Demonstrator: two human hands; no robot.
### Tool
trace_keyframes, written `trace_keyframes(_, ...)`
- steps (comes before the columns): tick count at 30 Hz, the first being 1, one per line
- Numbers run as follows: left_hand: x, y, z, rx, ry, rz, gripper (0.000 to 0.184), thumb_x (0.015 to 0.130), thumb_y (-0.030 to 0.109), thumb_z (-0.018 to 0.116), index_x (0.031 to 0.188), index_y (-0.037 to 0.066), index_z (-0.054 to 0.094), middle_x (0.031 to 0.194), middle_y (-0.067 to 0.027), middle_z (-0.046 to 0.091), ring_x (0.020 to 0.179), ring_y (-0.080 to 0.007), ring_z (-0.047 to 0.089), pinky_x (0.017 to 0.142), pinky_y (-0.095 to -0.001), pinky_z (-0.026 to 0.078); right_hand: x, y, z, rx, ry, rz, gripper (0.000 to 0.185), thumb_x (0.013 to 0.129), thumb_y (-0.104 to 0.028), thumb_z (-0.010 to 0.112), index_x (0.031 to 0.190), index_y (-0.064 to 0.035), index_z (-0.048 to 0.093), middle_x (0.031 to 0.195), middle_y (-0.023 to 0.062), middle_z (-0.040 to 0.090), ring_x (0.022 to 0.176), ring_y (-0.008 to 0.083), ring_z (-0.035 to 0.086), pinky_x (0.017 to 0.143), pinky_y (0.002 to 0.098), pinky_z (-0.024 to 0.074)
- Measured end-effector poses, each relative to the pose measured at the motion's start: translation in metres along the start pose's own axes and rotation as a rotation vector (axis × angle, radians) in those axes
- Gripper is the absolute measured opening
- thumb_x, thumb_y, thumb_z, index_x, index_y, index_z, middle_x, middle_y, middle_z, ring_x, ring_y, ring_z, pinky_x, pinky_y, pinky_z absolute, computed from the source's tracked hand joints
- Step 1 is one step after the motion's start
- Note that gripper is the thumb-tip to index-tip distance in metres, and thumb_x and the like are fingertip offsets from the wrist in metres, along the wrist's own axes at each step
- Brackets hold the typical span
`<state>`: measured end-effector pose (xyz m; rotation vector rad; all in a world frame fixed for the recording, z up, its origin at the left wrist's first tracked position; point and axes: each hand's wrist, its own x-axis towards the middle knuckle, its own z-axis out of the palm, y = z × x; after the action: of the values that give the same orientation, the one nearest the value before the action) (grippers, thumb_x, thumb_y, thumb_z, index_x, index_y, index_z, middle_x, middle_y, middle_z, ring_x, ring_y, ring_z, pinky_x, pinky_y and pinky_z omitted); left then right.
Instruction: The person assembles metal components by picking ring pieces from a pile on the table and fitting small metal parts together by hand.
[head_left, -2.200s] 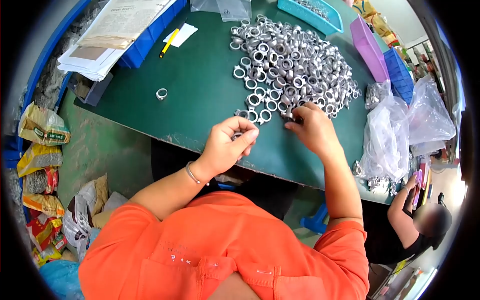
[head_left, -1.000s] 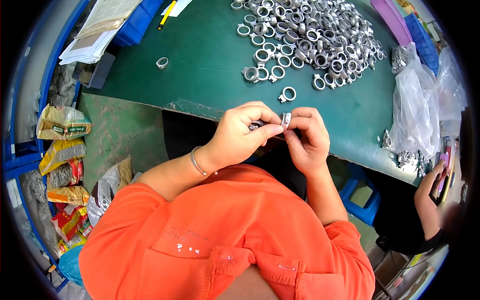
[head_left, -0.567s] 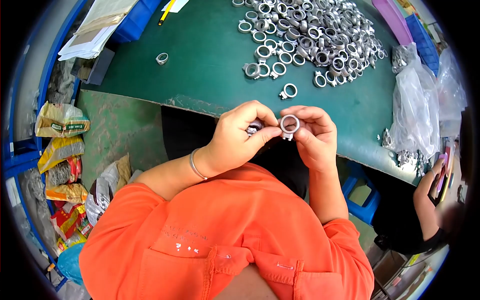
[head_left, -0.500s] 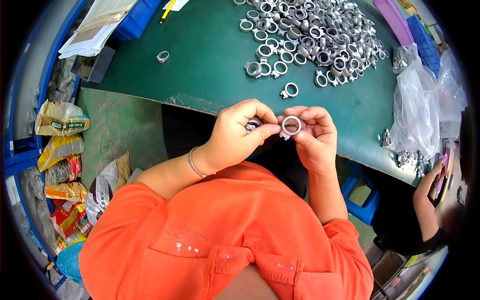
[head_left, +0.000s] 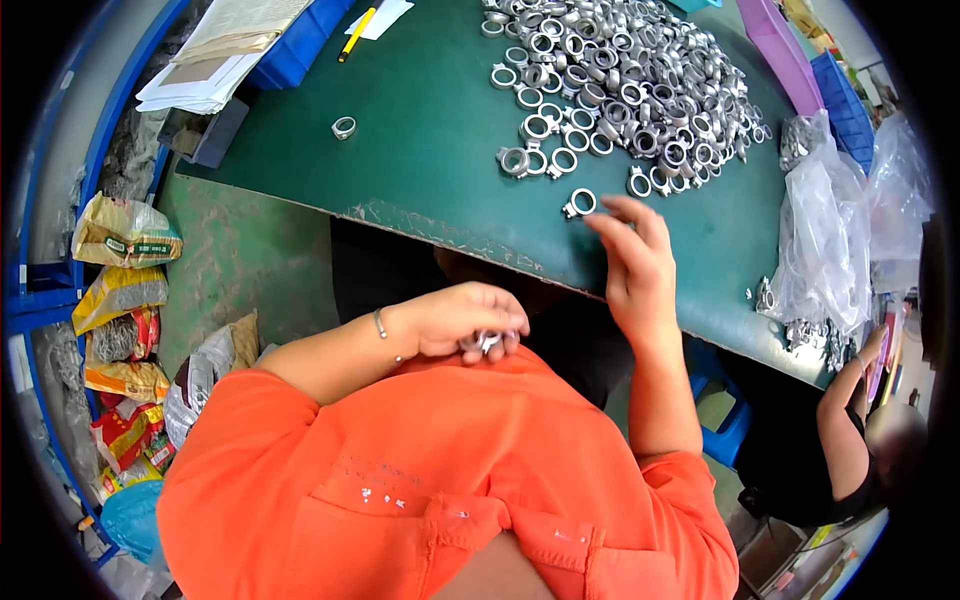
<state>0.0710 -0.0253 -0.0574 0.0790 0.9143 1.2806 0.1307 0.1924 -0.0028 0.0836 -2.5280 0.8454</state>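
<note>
Left hand (head_left: 462, 315): curled fingers are grasping metal parts (head_left: 487, 341); right hand (head_left: 642, 268): parted fingers are hovering beside loose ring (head_left: 570, 209)

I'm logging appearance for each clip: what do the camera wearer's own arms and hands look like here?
Both arms come out of loose, short orange-red sleeves. The left hand and right hand are ungloved. A thin, silver-coloured bracelet with a small ball end circles the left wrist; no watch or bracelet shows on the right.
</note>
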Motion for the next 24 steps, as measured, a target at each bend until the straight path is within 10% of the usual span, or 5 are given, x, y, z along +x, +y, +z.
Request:
trace_keyframes(4, 0.042, -0.016, -0.035, -0.365, 0.285, 0.072, 0.027, 0.091, 0.021, 0.052, 0.110, 0.001, 0.051, 0.091, -0.0102, 0.056, 0.079, -0.0276, 0.061, 0.072, -0.0389, 0.054, 0.013, 0.007, 0.004, -0.172, -0.052, -0.027, 0.031, 0.069, 0.009, 0.058, 0.096, -0.0067, 0.062, 0.102, 0.0102, 0.058, 0.088, 0.0295, 0.054, 0.079, 0.0380, 0.0433)
trace_keyframes(6, 0.049, -0.006, -0.039, -0.242, 0.440, -0.012, 0.038, 0.092, 0.029, 0.048, 0.118, 0.001, 0.047, 0.106, -0.0133, 0.052, 0.103, -0.0402, 0.054, 0.095, -0.0572, 0.038, 0.014, 0.006, 0.003, -0.168, -0.063, -0.067, 0.021, 0.072, 0.007, 0.061, 0.090, -0.0035, 0.060, 0.095, 0.0092, 0.059, 0.082, 0.0279, 0.055, 0.073, 0.0358, 0.0448)
trace_keyframes(10, 0.020, 0.009, -0.005, 0.242, 0.236, 0.045, 0.043, 0.089, 0.021, 0.056, 0.125, 0.000, 0.046, 0.113, -0.0146, 0.056, 0.096, -0.0243, 0.060, 0.083, -0.0361, 0.051, -0.002, -0.005, -0.004, 0.271, -0.141, 0.287, 0.011, 0.077, 0.003, 0.063, 0.086, -0.0013, 0.058, 0.088, 0.0076, 0.059, 0.073, 0.0218, 0.056, 0.066, 0.0304, 0.0457)
trace_keyframes(12, 0.002, 0.023, 0.016, 0.597, 0.096, 0.111, 0.022, 0.087, 0.014, 0.059, 0.104, -0.001, 0.060, 0.094, -0.0092, 0.063, 0.080, -0.0136, 0.062, 0.068, -0.0254, 0.052, -0.013, -0.006, -0.001, 0.610, -0.097, 0.384, 0.008, 0.081, -0.001, 0.064, 0.085, 0.0000, 0.057, 0.084, 0.0071, 0.059, 0.069, 0.0158, 0.055, 0.062, 0.0256, 0.0451)
trace_keyframes(24, -0.012, 0.057, 0.057, 0.258, 0.286, 0.645, 0.009, 0.086, 0.002, 0.060, 0.094, -0.002, 0.061, 0.089, -0.0037, 0.061, 0.079, -0.0077, 0.058, 0.070, -0.0199, 0.049, -0.010, -0.032, -0.001, 0.461, 0.047, 0.039, 0.019, 0.071, 0.006, 0.067, 0.084, -0.0033, 0.058, 0.090, 0.0116, 0.061, 0.082, 0.0239, 0.059, 0.070, 0.0293, 0.0481)
